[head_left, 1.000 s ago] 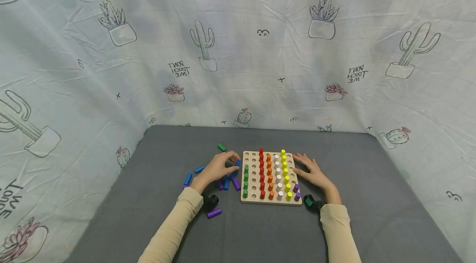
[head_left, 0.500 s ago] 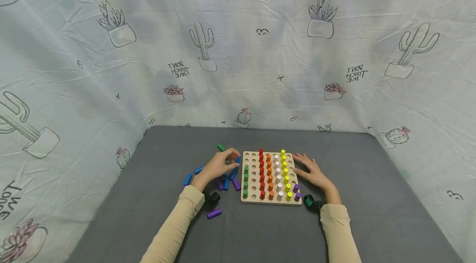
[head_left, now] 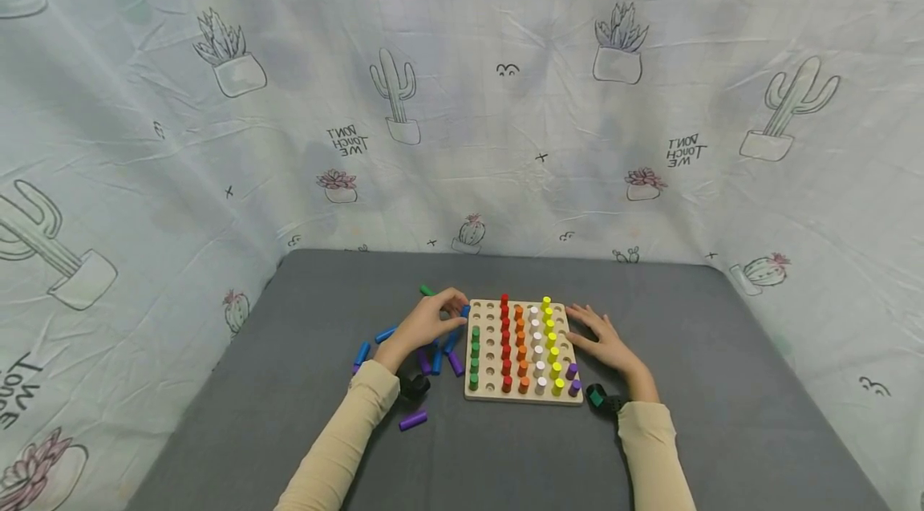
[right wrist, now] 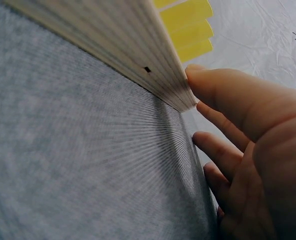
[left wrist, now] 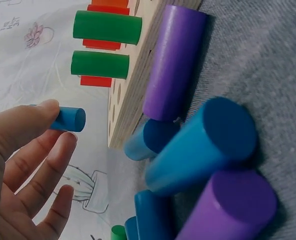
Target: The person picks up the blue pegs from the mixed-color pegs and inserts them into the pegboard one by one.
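Note:
My left hand (head_left: 426, 324) pinches a blue peg (left wrist: 73, 119) between thumb and index finger, beside the far left corner of the wooden pegboard (head_left: 490, 388). In the left wrist view the other fingers are spread behind the peg. The board carries columns of green pegs (head_left: 474, 365), red pegs (head_left: 506, 352), orange pegs (head_left: 521, 339), white pegs (head_left: 538, 352) and yellow pegs (head_left: 553, 340), plus two purple pegs (head_left: 574, 388) at the near right. Along the board's right edge rests my right hand (head_left: 605, 341), fingers extended, thumb tip at the board's side.
Loose blue pegs (head_left: 362, 353) and purple pegs (head_left: 414, 420) lie on the grey cloth (head_left: 505, 463) left of the board, some under the left hand. A green peg (head_left: 427, 290) lies farther back. Behind the table hangs a cactus-print curtain (head_left: 447, 94).
The left hand has moved slightly away from me and right with the blue peg, closer to the board's far left corner. The right hand stays at the board's edge. The head view has shifted slightly.

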A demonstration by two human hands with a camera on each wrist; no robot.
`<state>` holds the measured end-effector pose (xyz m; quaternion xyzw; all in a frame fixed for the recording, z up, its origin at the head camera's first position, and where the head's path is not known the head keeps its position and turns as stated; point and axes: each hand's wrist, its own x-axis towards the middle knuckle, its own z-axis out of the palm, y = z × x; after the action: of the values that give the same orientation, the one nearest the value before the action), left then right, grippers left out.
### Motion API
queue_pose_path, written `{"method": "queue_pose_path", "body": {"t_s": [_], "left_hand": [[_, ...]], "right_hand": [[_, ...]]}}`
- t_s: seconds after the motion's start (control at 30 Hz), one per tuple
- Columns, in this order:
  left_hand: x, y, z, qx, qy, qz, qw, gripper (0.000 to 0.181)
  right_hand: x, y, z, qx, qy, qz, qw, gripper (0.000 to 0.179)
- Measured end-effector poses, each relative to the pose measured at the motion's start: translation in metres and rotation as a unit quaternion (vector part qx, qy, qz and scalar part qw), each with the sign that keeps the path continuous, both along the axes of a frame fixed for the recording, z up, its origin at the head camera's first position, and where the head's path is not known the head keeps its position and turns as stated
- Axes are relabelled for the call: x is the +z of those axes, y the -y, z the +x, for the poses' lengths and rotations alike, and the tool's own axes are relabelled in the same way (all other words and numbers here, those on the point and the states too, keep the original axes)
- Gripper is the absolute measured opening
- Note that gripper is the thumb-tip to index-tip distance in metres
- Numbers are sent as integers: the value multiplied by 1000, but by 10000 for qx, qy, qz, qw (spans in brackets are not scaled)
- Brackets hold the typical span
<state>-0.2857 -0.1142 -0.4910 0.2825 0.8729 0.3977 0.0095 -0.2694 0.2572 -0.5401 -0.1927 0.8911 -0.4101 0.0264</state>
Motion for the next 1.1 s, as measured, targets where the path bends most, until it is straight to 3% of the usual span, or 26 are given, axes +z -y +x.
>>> {"method": "queue_pose_path", "body": {"t_s": [1.1], "left_hand": [[-1,-13,-23,-111,-2,-97,9999,26]], "right_hand": [[0,1,-1,-51,-13,-21,10000,57]]}}
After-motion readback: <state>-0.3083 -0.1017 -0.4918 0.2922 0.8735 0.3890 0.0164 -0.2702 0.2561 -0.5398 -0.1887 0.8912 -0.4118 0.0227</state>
